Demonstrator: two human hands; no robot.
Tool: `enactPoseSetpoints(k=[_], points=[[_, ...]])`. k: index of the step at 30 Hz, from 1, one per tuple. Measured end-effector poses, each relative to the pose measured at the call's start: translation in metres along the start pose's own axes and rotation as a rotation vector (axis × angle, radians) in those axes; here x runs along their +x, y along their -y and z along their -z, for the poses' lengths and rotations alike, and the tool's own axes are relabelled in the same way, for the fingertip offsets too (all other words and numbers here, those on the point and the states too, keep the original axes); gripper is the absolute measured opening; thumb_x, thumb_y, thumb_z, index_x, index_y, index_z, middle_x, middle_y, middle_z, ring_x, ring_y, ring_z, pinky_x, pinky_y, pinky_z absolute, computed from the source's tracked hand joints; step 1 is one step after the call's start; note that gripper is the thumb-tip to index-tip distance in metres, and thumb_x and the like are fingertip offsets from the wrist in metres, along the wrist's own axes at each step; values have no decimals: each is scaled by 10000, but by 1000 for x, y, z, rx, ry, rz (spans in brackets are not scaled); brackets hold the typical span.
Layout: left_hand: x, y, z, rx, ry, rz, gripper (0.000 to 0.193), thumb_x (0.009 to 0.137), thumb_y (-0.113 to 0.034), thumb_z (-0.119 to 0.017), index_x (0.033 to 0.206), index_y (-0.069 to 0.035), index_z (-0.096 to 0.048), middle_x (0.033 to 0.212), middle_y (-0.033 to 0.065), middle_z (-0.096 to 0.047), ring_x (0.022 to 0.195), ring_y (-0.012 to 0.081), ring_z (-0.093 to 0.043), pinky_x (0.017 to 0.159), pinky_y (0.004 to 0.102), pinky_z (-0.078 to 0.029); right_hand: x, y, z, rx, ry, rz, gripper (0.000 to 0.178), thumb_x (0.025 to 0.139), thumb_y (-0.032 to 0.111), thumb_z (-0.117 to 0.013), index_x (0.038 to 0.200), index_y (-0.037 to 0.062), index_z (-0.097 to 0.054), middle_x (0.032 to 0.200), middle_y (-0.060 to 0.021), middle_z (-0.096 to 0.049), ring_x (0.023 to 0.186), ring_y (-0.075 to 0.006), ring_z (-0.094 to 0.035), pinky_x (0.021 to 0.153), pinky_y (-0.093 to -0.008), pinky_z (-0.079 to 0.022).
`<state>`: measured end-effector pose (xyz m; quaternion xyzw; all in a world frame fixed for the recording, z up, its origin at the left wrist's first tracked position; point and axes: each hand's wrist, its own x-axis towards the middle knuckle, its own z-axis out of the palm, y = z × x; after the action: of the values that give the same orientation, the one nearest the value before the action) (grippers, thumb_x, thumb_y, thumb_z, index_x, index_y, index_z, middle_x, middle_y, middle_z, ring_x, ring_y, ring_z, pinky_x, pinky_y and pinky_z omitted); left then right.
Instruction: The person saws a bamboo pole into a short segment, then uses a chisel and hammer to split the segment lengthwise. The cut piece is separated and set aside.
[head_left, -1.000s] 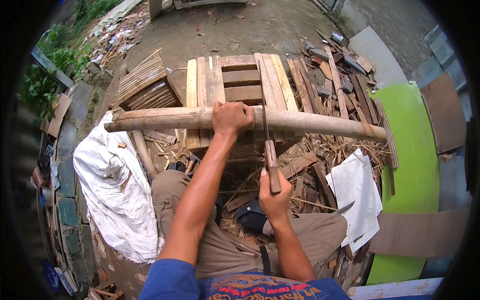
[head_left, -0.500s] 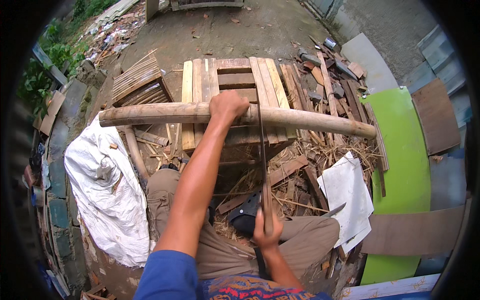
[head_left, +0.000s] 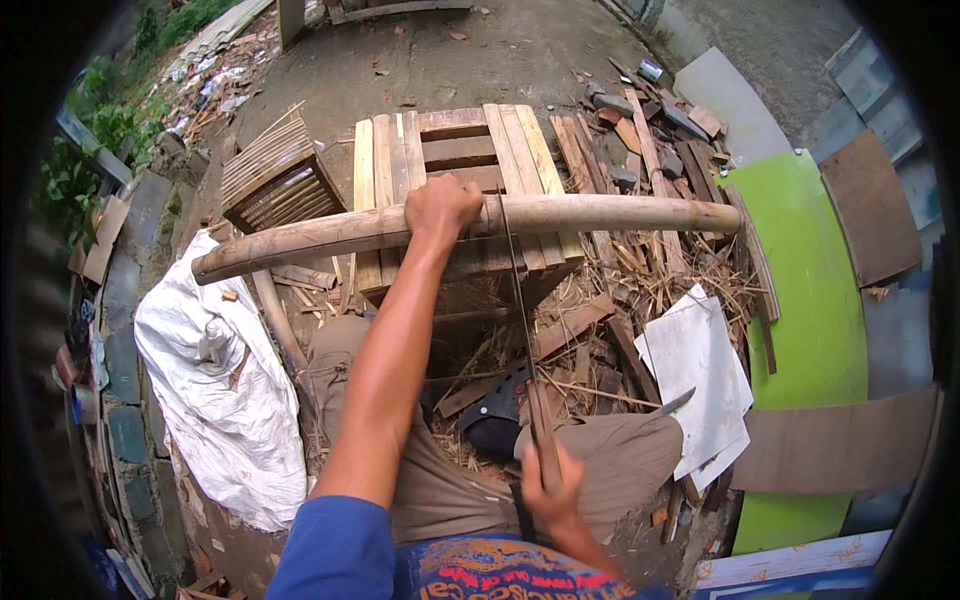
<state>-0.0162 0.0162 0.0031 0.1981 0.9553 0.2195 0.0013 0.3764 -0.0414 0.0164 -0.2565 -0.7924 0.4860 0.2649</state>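
My left hand (head_left: 442,207) is wrapped over the top of a long bamboo pole (head_left: 620,212), pressing it onto a slatted wooden stand (head_left: 388,160). The pole lies crosswise and slants, its left end nearer me. My right hand (head_left: 553,488) is closed round the wooden handle of a saw (head_left: 522,310). Just right of my left hand, the long, thin saw blade crosses the pole. Where its edge meets the bamboo, any cut is too small to make out. My bent legs (head_left: 610,460) are under the saw handle, with a dark clog (head_left: 497,412) beside it.
A white sack (head_left: 220,390) lies at my left, below a slatted crate (head_left: 280,172). Scrap wood and straw (head_left: 640,260) are strewn at right, near white sheets (head_left: 700,370) and a green panel (head_left: 800,300). A pointed metal blade (head_left: 676,402) sticks out by my right knee.
My right hand has drawn the saw back toward me, and the blade leans more. The pole's left end has come nearer and its right end farther away. The view has shifted slightly.
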Motion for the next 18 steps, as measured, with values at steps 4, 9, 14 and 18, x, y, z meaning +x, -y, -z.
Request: enactPoseSetpoints(k=[4,9,14,18], points=[[-25,0,-10,85,-93,-55,530,862,-375,-450,836,53,-761,822,271,-719,784,403,-716,849,453,-516,15,27,12,82,3,-133,171,942,55,-631,1069,-42,-695,706,-85,-671,587,-119,-643,546,-294,-494],[-25,-6,-5,85,-139,-56,524,870,-363,-431,817,35,-766,806,268,-715,774,385,-719,886,438,-486,126,22,-34,111,-20,-163,184,963,154,-629,856,5,-622,603,-57,-558,539,-106,-511,508,-319,-419],[-26,3,-10,91,-170,-139,510,861,-349,-433,783,31,-764,780,261,-711,734,376,-711,898,425,-475,28,7,3,110,-28,-89,105,925,80,-665,953,-20,-679,615,-87,-606,558,-89,-611,493,-308,-453],[-27,7,-15,77,-208,-140,503,861,-341,-438,735,27,-758,735,253,-703,681,365,-703,892,423,-476,52,-2,-7,101,-64,-8,103,933,84,-652,938,-18,-668,660,-93,-623,621,-120,-607,569,-326,-480]])
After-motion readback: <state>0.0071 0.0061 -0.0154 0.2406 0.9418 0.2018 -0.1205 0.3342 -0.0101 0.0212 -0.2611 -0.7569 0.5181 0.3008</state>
